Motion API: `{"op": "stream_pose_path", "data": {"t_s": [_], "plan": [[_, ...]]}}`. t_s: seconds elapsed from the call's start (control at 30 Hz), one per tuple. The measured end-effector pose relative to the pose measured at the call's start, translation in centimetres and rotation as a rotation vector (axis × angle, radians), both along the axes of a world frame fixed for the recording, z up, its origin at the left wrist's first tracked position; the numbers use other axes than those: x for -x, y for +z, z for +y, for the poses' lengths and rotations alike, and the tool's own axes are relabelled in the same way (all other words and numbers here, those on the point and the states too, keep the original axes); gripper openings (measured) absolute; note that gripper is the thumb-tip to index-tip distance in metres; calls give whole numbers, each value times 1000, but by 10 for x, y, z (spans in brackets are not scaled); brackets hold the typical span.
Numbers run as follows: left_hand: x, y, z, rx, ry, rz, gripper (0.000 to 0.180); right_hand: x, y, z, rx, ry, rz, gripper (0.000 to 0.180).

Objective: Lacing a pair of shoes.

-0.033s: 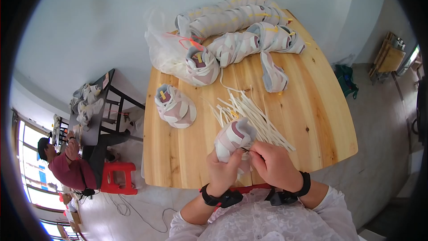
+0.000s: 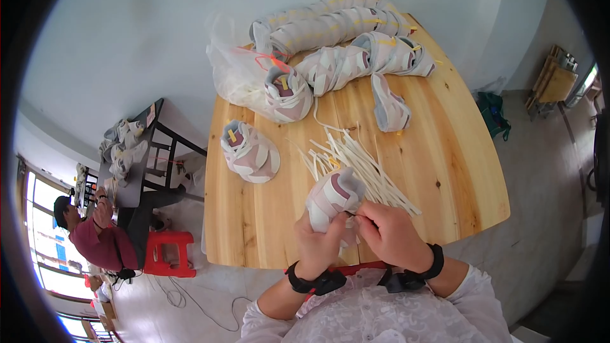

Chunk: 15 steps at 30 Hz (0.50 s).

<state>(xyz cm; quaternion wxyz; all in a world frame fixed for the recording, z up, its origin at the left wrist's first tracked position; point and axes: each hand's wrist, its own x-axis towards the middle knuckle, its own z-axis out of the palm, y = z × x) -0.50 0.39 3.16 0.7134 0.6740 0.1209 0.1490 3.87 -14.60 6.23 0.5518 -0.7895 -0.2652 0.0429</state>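
A white and pale pink shoe upper (image 2: 328, 197) with a grey lining is held up over the table's near edge. My left hand (image 2: 316, 244) is closed round its near left side. At the upper's right side my right hand (image 2: 394, 235) has its thumb and fingers pinched together. A thin dark thing shows at those fingertips, too small to name. Just beyond the upper lies a loose bunch of white shoelaces (image 2: 359, 165). Another shoe upper (image 2: 249, 152), laced and with a yellow tag, stands to the left. One more laced upper (image 2: 287, 95) stands beside a clear plastic bag (image 2: 232, 76).
Long nested rows of shoe uppers (image 2: 337, 28) lie along the far side of the wooden table (image 2: 457, 184). A single upper (image 2: 391, 105) lies nearer. At left, a co-worker (image 2: 105, 244) sits by a dark table (image 2: 130, 190) and a red stool (image 2: 170, 254).
The fingertips of my right hand have shifted very slightly at the upper's side, and less of the dark thing shows. All else looks the same.
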Motion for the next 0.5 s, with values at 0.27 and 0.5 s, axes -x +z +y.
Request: {"op": "stream_pose_path", "data": {"t_s": [0.27, 0.5], "plan": [[-12, -3, 7, -789, 17, -418, 33, 3, -13, 4, 19, 7, 39, 5], [-10, -3, 13, -844, -3, -476, 37, -14, -22, 1, -250, 215, 845, 7]]}}
